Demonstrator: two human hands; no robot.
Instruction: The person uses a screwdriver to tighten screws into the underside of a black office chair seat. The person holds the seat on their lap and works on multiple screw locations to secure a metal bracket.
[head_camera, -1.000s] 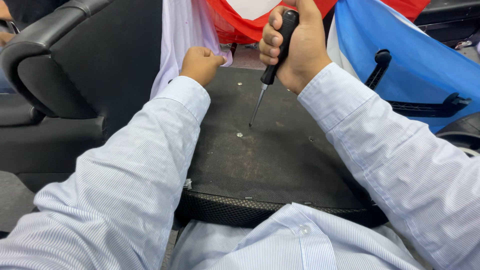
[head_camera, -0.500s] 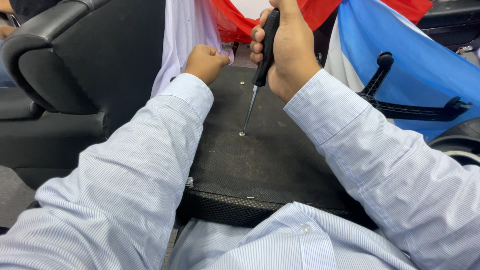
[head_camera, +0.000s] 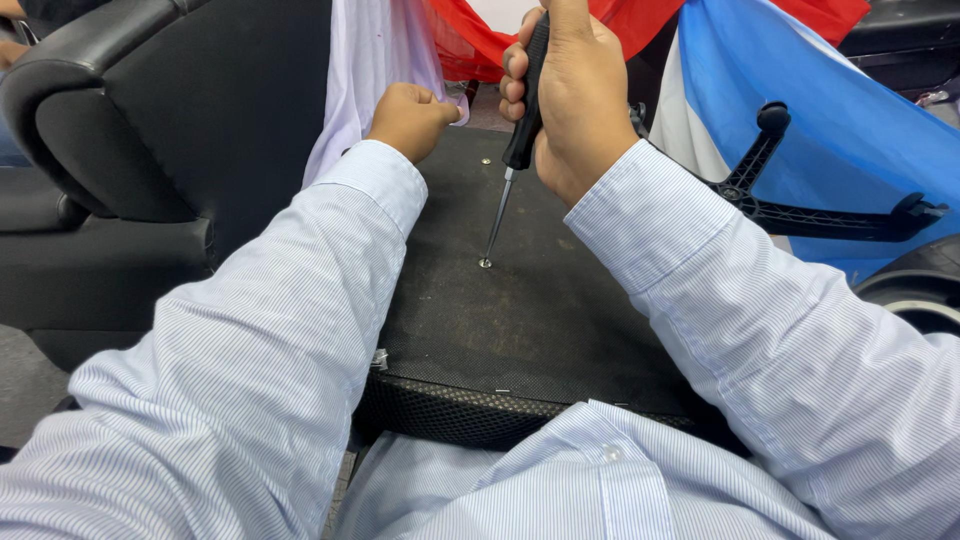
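1. Two fasteners visible in the dark fabric-covered seat underside (head_camera: 520, 320): near screw (head_camera: 485, 263) under the tool tip, far screw (head_camera: 485, 160) toward the panel's far edge.
2. Right hand (head_camera: 565, 95) wrapped tight round the black handle of the screwdriver (head_camera: 512, 160), shaft slanted down, tip resting on the near screw.
3. Left hand (head_camera: 410, 118) balled into a fist at the panel's far edge, bunching white cloth (head_camera: 365, 70).
4. Near screw apparently mid-drive; depth too small to tell.
5. Black plastic armrest bracket (head_camera: 800, 205) lying apart on blue cloth (head_camera: 850, 120), seemingly not yet fitted.
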